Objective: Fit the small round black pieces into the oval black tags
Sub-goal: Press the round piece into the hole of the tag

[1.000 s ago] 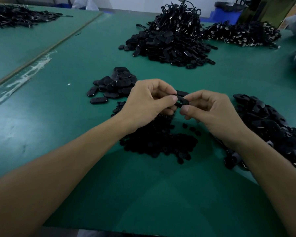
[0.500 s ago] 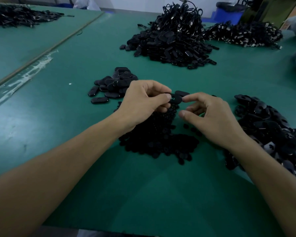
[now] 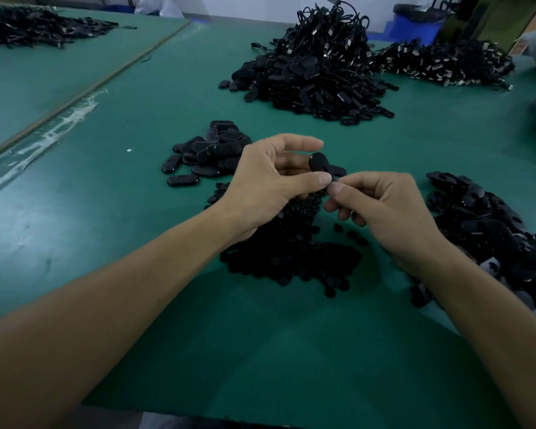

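Observation:
My left hand [image 3: 270, 184] holds an oval black tag [image 3: 318, 162] between thumb and fingers, above the table's middle. My right hand [image 3: 381, 209] meets it thumb to thumb, its fingertips pinched at the tag's near end; whether a small round piece sits between them is hidden. Another oval tag [image 3: 338, 172] lies just behind the hands. Under both hands spreads a heap of small round black pieces [image 3: 294, 258]. A small pile of oval tags [image 3: 208, 153] lies to the left, and a larger pile of oval tags [image 3: 489, 230] to the right.
The green table [image 3: 136, 212] carries a tall heap of black tags with cords [image 3: 316, 66] at the back, another heap [image 3: 443, 63] at the back right and one [image 3: 37, 26] at the far left. A taped seam [image 3: 44, 131] runs diagonally on the left. A blue bin [image 3: 415, 23] stands behind.
The left hand has turned the oval tag upward and opened its index finger. The right hand has closed in from the right, and its fingertips now pinch at the tag's near end.

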The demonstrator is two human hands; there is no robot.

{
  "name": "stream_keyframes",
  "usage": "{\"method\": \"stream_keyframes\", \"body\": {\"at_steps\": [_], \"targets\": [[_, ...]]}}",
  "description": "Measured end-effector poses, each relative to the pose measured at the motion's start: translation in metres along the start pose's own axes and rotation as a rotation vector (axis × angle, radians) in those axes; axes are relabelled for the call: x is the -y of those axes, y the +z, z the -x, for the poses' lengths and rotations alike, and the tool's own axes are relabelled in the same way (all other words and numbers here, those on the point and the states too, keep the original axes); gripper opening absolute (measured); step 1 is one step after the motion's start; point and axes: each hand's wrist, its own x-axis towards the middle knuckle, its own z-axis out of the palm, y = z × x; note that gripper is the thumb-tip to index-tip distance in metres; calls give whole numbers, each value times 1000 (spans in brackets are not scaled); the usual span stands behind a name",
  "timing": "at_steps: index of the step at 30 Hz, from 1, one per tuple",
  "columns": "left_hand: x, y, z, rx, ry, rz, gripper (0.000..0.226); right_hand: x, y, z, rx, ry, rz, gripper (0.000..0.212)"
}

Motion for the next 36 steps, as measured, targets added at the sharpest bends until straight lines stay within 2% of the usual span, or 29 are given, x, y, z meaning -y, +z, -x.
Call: {"method": "stream_keyframes", "body": {"at_steps": [4,11,16,21,27,30,36], "targets": [[2,0,1,15,41,-119,34,-1,1,1,-19,-34,135,23],[6,-2,-1,0,43,-289,41,3,-8,3,116,-63,518,14],[7,-3,-3,31,38,-333,49,1,-4,2,217,-91,564,7],[12,-6,-6,38,71,-380,57,-1,-1,1,212,-125,660,6],[12,-9,-6,-23,18,-357,28,6,6,3,275,-187,892,15],[11,-9,-5,-33,29,-371,28,7,6,4,232,-190,872,16],[12,-8,-5,-44,16,-380,29,13,1,6,75,-232,651,7]]}}
